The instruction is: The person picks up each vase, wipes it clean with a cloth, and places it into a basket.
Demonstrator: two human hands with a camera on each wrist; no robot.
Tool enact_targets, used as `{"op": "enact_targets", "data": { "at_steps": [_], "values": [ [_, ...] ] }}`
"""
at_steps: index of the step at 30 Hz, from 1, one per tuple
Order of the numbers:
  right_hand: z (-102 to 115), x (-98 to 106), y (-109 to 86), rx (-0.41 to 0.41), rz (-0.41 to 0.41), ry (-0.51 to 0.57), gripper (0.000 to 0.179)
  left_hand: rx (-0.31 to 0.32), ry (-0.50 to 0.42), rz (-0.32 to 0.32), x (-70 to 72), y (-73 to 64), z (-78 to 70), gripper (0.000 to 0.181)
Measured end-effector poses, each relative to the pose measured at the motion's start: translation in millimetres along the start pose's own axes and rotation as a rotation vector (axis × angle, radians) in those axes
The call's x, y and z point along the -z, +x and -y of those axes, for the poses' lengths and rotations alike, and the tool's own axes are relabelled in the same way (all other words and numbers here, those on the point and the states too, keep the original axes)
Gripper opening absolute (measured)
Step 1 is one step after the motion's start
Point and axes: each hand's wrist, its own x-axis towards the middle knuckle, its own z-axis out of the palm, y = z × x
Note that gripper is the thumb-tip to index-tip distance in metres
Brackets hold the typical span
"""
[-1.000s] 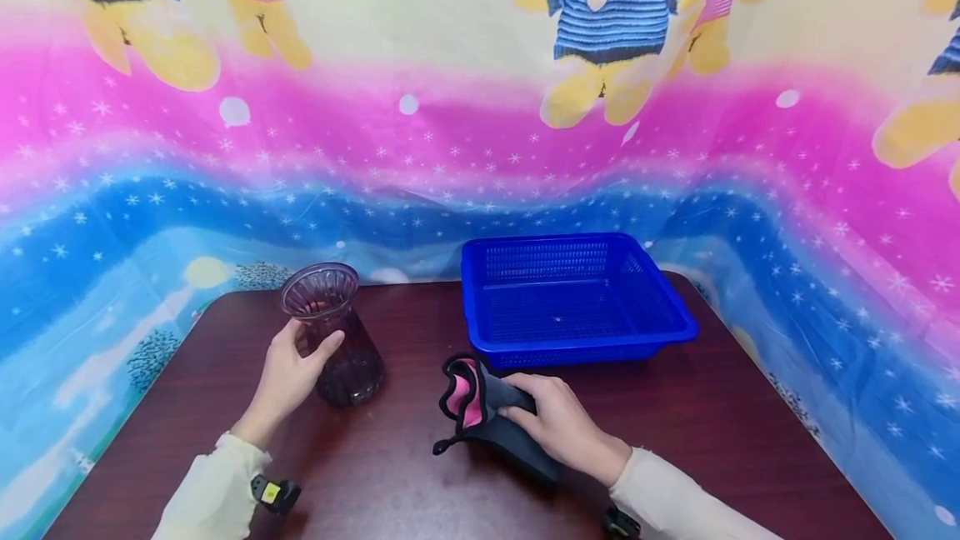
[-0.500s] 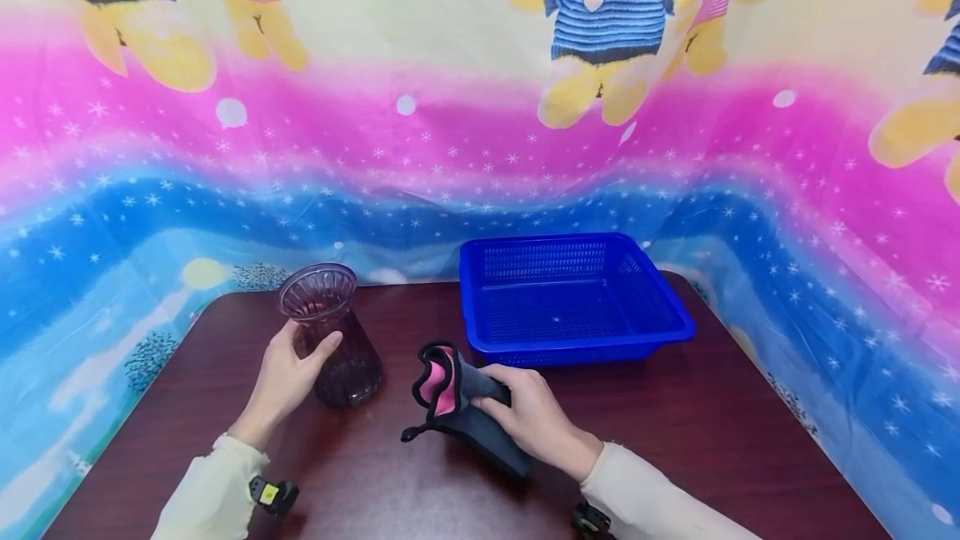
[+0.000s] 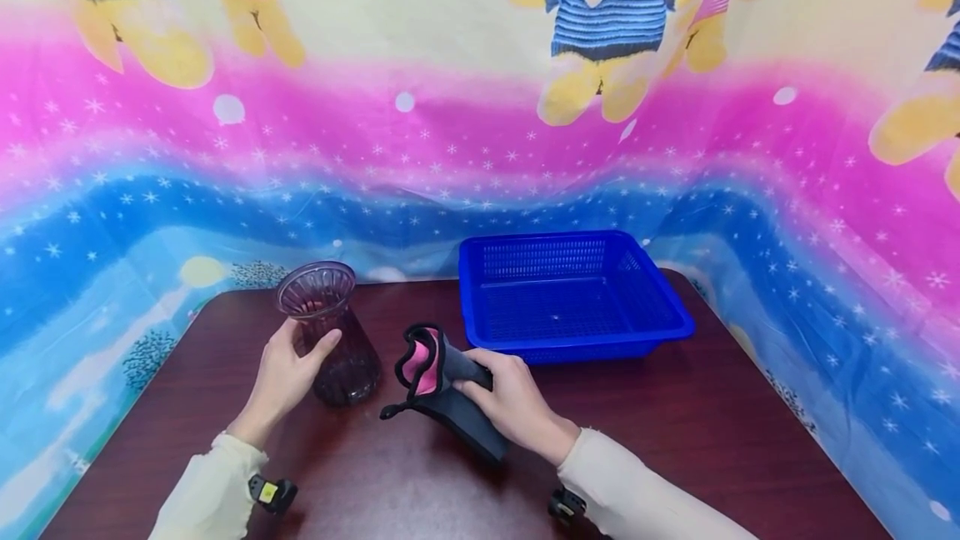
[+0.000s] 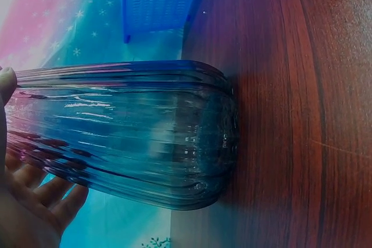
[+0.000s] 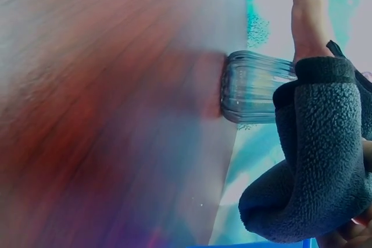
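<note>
A purple-tinted ribbed glass vase (image 3: 348,367) with a flared rim stands upright on the left part of the table. My left hand (image 3: 279,380) grips it just below the rim, thumb in front and the other fingers behind; these show through and beside the glass (image 4: 133,126) in the left wrist view. Between the vase and the basket, my right hand (image 3: 519,403) holds a folded cleaning cloth (image 3: 471,422) above the table. Dark grey fleece (image 5: 325,149) covers its outside, pink shows in the folds, and black edging ends in a small loop pointing toward the vase.
A blue plastic basket (image 3: 577,350) with perforated walls stands at the back right of the dark red-brown table (image 3: 720,440). A printed curtain (image 3: 420,140) with bears and snowflakes hangs close behind the table and along both sides.
My right hand has carried the cloth left and slightly away from me, closer to the vase. My left hand and the vase have stayed in place.
</note>
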Motion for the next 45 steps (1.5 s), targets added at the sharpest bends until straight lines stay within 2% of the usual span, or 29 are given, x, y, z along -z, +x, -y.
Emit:
{"op": "enact_targets", "data": {
  "at_steps": [10, 26, 37, 45],
  "values": [
    [7.8, -8.2, 12.3, 0.014, -0.018, 0.001, 0.022, 0.002, 0.002, 0.008, -0.8, 2.8, 1.8, 0.054],
    [23.8, -26.6, 33.9, -0.013, -0.015, 0.013, 0.025, 0.013, 0.001, 0.011, 0.5, 0.2, -0.9, 0.051],
    [25.6, -39.9, 47.8, -0.051, 0.008, -0.011, 0.025, 0.018, 0.016, 0.003, 0.9, -1.6, 0.8, 0.05],
    [33.8, -43.8, 56.8, -0.052, 0.015, -0.012, 0.026, -0.002, 0.027, -0.005, 0.1, -0.5, -0.7, 0.048]
  ]
}}
